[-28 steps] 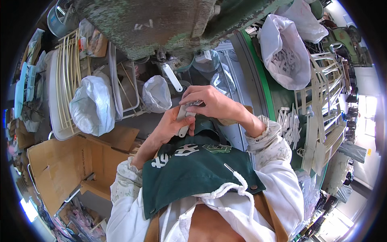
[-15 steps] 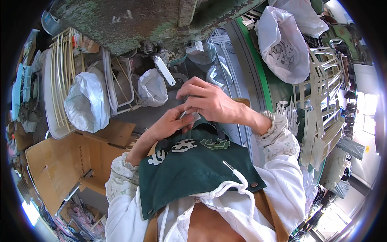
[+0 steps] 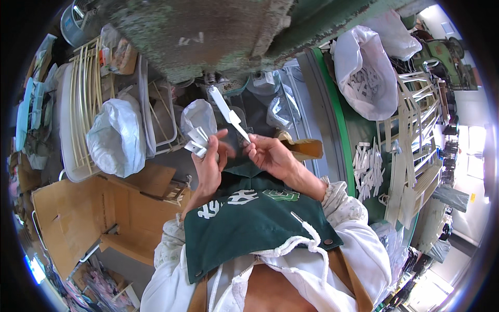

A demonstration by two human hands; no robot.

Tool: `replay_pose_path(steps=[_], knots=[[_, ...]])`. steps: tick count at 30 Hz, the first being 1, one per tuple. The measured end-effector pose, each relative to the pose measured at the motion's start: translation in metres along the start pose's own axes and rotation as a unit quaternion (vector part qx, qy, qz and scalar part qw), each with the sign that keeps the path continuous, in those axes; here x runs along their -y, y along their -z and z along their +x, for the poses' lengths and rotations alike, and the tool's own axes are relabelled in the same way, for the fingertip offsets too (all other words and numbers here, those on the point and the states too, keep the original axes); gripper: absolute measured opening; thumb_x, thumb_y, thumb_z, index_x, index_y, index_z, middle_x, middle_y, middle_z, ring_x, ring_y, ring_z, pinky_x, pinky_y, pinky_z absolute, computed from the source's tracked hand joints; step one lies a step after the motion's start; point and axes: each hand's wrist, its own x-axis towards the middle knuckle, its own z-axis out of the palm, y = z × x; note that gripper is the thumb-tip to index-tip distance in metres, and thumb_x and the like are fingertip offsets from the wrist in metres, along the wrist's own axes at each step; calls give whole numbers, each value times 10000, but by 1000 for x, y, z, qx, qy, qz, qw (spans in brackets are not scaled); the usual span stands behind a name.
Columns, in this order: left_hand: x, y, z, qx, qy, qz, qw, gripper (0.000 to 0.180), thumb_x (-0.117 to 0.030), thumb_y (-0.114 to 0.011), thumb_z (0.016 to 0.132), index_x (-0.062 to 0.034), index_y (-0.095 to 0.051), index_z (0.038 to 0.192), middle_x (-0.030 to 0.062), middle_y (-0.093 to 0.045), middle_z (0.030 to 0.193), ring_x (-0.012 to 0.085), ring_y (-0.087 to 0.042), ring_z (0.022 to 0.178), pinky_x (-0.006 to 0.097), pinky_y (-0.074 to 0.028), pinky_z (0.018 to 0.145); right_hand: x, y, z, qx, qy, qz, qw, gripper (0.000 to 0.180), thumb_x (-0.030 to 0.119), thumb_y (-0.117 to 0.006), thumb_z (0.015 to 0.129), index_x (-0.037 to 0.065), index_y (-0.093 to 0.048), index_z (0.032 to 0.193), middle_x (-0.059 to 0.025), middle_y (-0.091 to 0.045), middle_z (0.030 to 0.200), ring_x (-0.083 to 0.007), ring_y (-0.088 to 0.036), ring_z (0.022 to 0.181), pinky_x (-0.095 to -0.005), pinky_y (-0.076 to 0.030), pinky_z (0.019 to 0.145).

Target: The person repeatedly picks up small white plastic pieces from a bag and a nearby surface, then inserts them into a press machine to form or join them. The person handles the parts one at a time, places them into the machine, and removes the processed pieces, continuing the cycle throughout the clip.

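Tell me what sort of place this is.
Likely a small factory or workshop bench: a heavy green machine overhead, plastic bags of small white parts, and loose white moulded pieces piled beside the person's hands.

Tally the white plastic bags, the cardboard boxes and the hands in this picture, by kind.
White plastic bags: 3 (one on the left, a small one by the hands, a large open one at upper right)
Cardboard boxes: 1
Hands: 2 (left hand, right hand)
Total: 6
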Motion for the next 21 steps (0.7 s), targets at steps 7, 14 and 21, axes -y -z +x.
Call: replay_pose_path(steps=[7, 14, 21], knots=[[3, 8, 7, 61, -81, 18, 995, 243, -150, -618, 891, 19, -622, 1065, 74, -662, 894, 20, -402, 512, 185, -283, 450, -22, -6, 23, 46, 25, -138, 989, 150, 128, -542, 931, -14, -577, 962, -39, -597, 824, -89, -593, 669, -191, -518, 614], [-37, 18, 61, -25, -63, 46, 997, 163, -176, -659, 845, -21, -655, 895, 32, -617, 635, 31, -464, 474, 181, -274, 425, 32, -43, 63, -64, 365, -599, 710, 309, 279, -536, 948, -18, -620, 943, -52, -649, 770, -76, -580, 663, -217, -440, 568], [-47, 4, 76, -6, -70, 67, 995, 125, -106, -679, 821, 15, -659, 851, -3, -572, 607, 48, -482, 508, 193, -331, 477, 33, -59, 61, -4, 257, -595, 762, 355, 292, -519, 958, -16, -622, 814, -15, -544, 554, -55, -457, 468, -213, -355, 435]])
